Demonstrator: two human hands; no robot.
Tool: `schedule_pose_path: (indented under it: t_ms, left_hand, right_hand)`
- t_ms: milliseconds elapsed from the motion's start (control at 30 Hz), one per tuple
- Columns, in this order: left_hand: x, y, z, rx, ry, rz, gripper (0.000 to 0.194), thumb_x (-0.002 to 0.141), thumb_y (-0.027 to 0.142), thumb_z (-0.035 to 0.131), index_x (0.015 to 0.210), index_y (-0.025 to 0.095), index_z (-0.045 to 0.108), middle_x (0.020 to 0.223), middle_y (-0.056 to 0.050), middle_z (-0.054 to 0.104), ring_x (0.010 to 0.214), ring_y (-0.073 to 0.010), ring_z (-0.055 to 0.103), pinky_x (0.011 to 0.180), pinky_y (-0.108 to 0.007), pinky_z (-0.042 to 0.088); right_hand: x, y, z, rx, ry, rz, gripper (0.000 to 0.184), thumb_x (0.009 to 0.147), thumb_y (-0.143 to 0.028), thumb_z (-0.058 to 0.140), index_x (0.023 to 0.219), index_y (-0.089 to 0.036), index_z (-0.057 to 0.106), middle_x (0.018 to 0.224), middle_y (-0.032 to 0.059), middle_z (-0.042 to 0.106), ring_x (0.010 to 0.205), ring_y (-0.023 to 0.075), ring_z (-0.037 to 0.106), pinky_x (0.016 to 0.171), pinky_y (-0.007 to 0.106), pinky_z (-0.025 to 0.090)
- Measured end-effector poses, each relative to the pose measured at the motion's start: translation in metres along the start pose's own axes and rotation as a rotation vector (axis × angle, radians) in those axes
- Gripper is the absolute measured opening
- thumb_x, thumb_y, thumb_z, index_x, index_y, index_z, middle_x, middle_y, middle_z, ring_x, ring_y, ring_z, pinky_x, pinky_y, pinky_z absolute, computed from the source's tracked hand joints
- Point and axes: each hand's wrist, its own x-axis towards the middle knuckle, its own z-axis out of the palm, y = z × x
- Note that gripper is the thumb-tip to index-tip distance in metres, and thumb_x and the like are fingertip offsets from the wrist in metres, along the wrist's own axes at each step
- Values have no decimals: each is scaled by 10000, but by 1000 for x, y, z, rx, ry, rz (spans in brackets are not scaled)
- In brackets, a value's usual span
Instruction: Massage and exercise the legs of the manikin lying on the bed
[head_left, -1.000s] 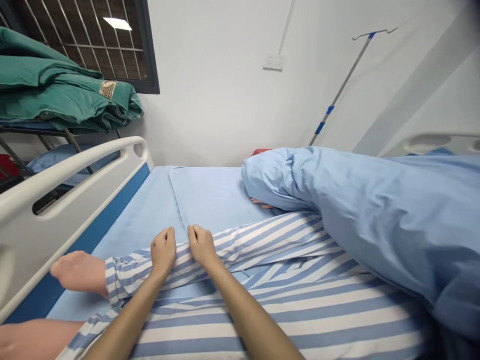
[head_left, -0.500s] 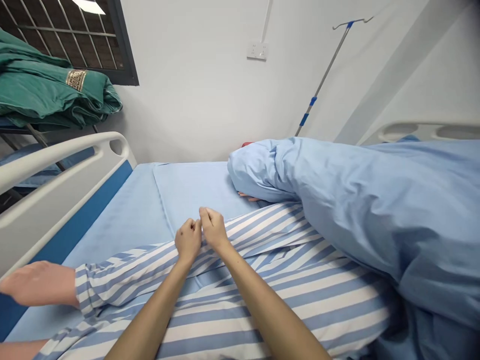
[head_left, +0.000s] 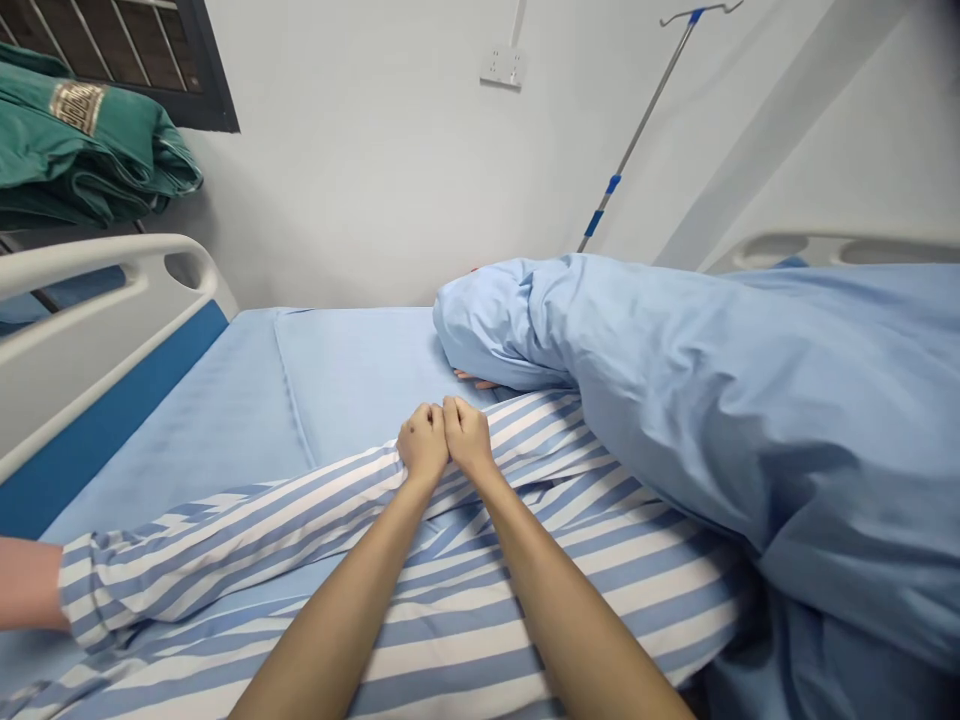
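My left hand (head_left: pixel 423 441) is closed in a fist against the far striped trouser leg (head_left: pixel 262 520), around the knee or thigh. Right beside it, my right hand (head_left: pixel 466 434) is also balled up, its thumb side touching the left one. No object shows in either fist; the undersides are hidden. The legs belong to a figure lying on the bed, and a bare ankle (head_left: pixel 30 583) sticks out of the cuff at the left. A light blue quilt (head_left: pixel 675 370) covers the figure's upper part, with some fingertips (head_left: pixel 476 380) showing under its edge.
A bed end board (head_left: pixel 97 330) in white and blue stands at the left, another (head_left: pixel 832 248) at the right. Behind the bed are an IV pole (head_left: pixel 637 135), a wall socket (head_left: pixel 502 67) and folded green cloth (head_left: pixel 97 150) below a barred window.
Both fists have moved right along the trouser leg, toward the quilt, and have come together. The view has shifted, so the foot at the left is now out of frame.
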Motion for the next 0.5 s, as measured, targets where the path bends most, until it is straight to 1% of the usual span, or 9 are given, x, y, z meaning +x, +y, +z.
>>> schedule_pose_path:
  t_ms: [67, 133, 233, 333, 400, 433, 500]
  left_hand:
    - [-3, -3, 3, 75, 8, 16, 320, 814, 373, 381, 548, 201, 423, 556, -3, 508, 527, -114, 366, 532, -262, 202]
    - [-4, -6, 3, 66, 5, 46, 333, 825, 372, 360, 544, 200, 404, 537, 5, 484, 519, -110, 350, 533, -261, 204]
    - [-2, -8, 0, 10, -6, 75, 339, 825, 364, 350, 531, 196, 367, 508, 23, 432, 510, -100, 329, 530, -255, 216]
    - [0, -7, -6, -82, -84, 63, 333, 802, 359, 363, 514, 194, 353, 486, 37, 381, 512, -94, 333, 520, -241, 236]
    - [-1, -8, -21, -129, -147, 57, 325, 786, 347, 362, 500, 192, 363, 470, 42, 360, 506, -93, 349, 513, -233, 253]
    - [-3, -11, -33, -138, -167, 53, 326, 779, 342, 361, 490, 191, 367, 459, 44, 353, 497, -93, 356, 508, -231, 258]
    - [-12, -22, -69, -110, -187, 52, 335, 771, 345, 362, 474, 190, 368, 440, 46, 340, 481, -95, 360, 502, -231, 261]
  right_hand:
    - [-4, 13, 3, -30, -2, 13, 403, 884, -376, 276, 574, -183, 448, 518, -20, 463, 519, 103, 396, 516, 222, 258]
    - [-7, 18, 6, -49, -8, -2, 416, 891, -377, 260, 591, -183, 471, 536, -14, 490, 525, 105, 405, 525, 223, 259]
    - [-9, 16, 8, -86, -24, -13, 439, 900, -381, 238, 617, -182, 509, 556, -5, 516, 532, 108, 415, 539, 225, 261]
    - [-10, 11, 7, -128, -35, -3, 458, 905, -385, 225, 643, -180, 540, 571, -1, 532, 546, 110, 430, 547, 225, 254]
    - [-11, 9, 6, -163, -45, -8, 467, 908, -386, 222, 653, -178, 553, 574, 0, 536, 552, 110, 434, 552, 227, 244]
    - [-12, 7, 6, -187, -49, -9, 471, 909, -387, 220, 655, -176, 557, 573, 1, 536, 553, 110, 434, 553, 230, 237]
    - [-14, 5, 6, -242, -46, -3, 473, 914, -382, 217, 671, -172, 565, 576, 5, 541, 556, 111, 438, 554, 236, 223]
